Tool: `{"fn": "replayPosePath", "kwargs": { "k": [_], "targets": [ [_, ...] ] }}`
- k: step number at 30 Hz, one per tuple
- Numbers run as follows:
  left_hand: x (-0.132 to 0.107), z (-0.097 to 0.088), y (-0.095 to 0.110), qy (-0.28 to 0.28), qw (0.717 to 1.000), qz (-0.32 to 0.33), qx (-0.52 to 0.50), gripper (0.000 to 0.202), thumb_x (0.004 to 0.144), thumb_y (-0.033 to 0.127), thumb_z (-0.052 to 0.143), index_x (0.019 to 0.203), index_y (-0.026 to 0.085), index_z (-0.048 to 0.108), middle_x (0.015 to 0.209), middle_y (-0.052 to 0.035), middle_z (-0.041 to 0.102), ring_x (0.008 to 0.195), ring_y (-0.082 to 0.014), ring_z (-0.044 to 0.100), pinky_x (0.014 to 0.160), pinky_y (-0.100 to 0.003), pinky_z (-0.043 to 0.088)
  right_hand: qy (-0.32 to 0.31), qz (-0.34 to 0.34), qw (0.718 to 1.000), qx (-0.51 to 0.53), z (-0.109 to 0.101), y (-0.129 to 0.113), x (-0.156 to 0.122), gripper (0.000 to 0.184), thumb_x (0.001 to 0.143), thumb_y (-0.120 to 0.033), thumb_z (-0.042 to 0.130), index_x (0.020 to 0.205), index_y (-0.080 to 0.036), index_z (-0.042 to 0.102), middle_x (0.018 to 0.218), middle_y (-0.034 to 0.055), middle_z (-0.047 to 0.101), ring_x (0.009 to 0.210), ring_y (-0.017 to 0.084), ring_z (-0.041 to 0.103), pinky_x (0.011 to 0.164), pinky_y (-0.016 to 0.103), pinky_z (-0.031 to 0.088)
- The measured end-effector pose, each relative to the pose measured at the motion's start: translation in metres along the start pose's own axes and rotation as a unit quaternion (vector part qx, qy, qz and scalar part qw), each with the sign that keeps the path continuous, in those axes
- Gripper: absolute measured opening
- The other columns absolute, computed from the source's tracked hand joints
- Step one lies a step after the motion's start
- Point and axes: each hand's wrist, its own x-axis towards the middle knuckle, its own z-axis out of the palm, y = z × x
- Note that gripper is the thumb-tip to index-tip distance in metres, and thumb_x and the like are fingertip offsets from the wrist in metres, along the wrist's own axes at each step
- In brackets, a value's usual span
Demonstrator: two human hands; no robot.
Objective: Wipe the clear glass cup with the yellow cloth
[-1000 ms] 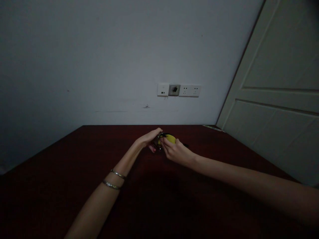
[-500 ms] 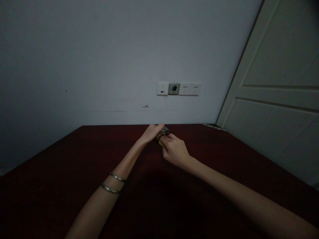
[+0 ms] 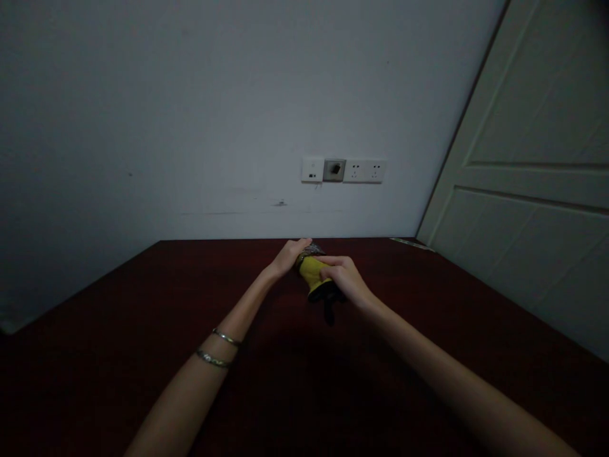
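Observation:
A small yellow object with a black lower part (image 3: 314,274) is held between both hands over the far middle of a dark red table (image 3: 143,304). My left hand (image 3: 288,255) is closed on its upper, far end, where something metallic shows. My right hand (image 3: 346,279) grips its right side with fingers wrapped round it. A thin black piece hangs down below the right hand. Two thin metal bangles (image 3: 217,346) sit on my left wrist. The room is dim, so what the object is stays unclear.
A grey wall stands behind the table with a row of white sockets and a switch (image 3: 343,170). A pale panelled door (image 3: 533,184) is at the right. A flat light strip (image 3: 412,244) lies at the table's far right corner.
The yellow object has been turned and drawn nearer to me, showing more of its yellow body and black end. My right hand moved from its near side to its right side.

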Motion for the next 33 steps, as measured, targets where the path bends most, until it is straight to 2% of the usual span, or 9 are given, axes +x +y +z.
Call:
{"fn": "replayPosePath", "kwargs": {
  "k": [2,4,7,10,14,19,24,27,33],
  "targets": [
    [0.000,-0.002,-0.001,0.010,1.000,0.009,-0.016,0.033,0.069,0.047,0.053,0.058,0.015,0.052,0.056,0.0014,0.051,0.057,-0.0116,0.045,0.057,-0.024,0.036,-0.016,0.016,0.999,0.024,-0.010,-0.008,-0.001,0.054,0.049,-0.012,0.045,0.095,-0.011,0.074,0.058,0.0014,0.065,0.048,0.012,0.052,0.046,0.022,0.036],
    [-0.001,-0.003,-0.002,0.022,0.999,0.006,-0.031,0.036,0.073,0.050,0.047,0.065,0.015,0.054,0.059,-0.0002,0.055,0.056,-0.0132,0.049,0.056,-0.025,0.039,-0.025,0.021,0.998,0.055,-0.023,-0.018,-0.002,0.062,0.048,-0.010,0.046,0.104,-0.011,0.071,0.072,0.0049,0.071,0.057,0.014,0.059,0.051,0.023,0.042],
    [-0.005,-0.004,-0.004,0.007,0.994,-0.064,-0.092,0.045,0.079,0.055,0.037,0.079,0.015,0.059,0.064,-0.0049,0.062,0.055,-0.0182,0.056,0.049,-0.029,0.043,-0.008,0.000,0.996,0.089,-0.045,-0.037,-0.002,0.070,0.049,-0.010,0.047,0.117,-0.013,0.064,0.097,0.0078,0.072,0.069,0.015,0.064,0.056,0.023,0.047],
    [-0.009,-0.008,-0.004,-0.040,0.975,-0.125,-0.181,0.050,0.082,0.054,0.033,0.090,0.012,0.060,0.070,-0.0106,0.067,0.058,-0.0221,0.062,0.046,-0.031,0.046,0.043,-0.050,0.994,0.090,-0.064,-0.051,0.004,0.077,0.051,-0.010,0.048,0.128,-0.017,0.055,0.104,0.0080,0.071,0.066,0.015,0.064,0.051,0.022,0.047],
    [-0.011,-0.015,-0.003,-0.147,0.945,-0.159,-0.245,0.059,0.083,0.054,0.025,0.098,0.009,0.060,0.076,-0.0173,0.070,0.051,-0.0209,0.061,0.049,-0.033,0.049,0.116,-0.093,0.987,0.066,-0.077,-0.051,0.019,0.073,0.058,-0.013,0.049,0.130,-0.019,0.053,0.103,0.0091,0.070,0.062,0.014,0.061,0.045,0.023,0.043],
    [-0.013,-0.018,-0.002,-0.210,0.927,-0.176,-0.256,0.067,0.083,0.057,0.022,0.106,0.006,0.060,0.080,-0.0202,0.070,0.046,-0.0189,0.058,0.050,-0.033,0.047,0.079,-0.095,0.992,0.013,-0.078,-0.037,0.031,0.071,0.059,-0.020,0.058,0.129,-0.016,0.054,0.102,0.0102,0.069,0.065,0.017,0.062,0.053,0.028,0.047],
    [-0.014,-0.012,0.000,-0.242,0.917,-0.182,-0.259,0.069,0.084,0.056,0.023,0.115,0.004,0.056,0.080,-0.0200,0.070,0.049,-0.0204,0.060,0.049,-0.033,0.048,0.059,-0.146,0.984,-0.089,-0.070,-0.026,0.037,0.052,0.066,-0.032,0.059,0.115,-0.014,0.064,0.099,0.0086,0.070,0.076,0.020,0.062,0.066,0.032,0.049],
    [-0.016,-0.007,0.004,-0.234,0.920,-0.189,-0.249,0.065,0.087,0.054,0.021,0.113,0.006,0.057,0.076,-0.0186,0.069,0.053,-0.0231,0.063,0.046,-0.033,0.047,0.020,-0.170,0.980,-0.096,-0.060,-0.020,0.040,0.047,0.071,-0.035,0.058,0.114,-0.016,0.061,0.104,0.0082,0.068,0.080,0.018,0.062,0.071,0.032,0.049],
    [-0.017,-0.003,0.009,-0.250,0.924,-0.187,-0.219,0.075,0.088,0.061,0.013,0.111,0.005,0.058,0.075,-0.0216,0.068,0.053,-0.0238,0.062,0.044,-0.031,0.046,-0.100,-0.125,0.985,-0.070,-0.053,-0.017,0.036,0.048,0.073,-0.034,0.063,0.118,-0.020,0.052,0.098,0.0040,0.067,0.076,0.016,0.063,0.069,0.032,0.050]
  ]
}}
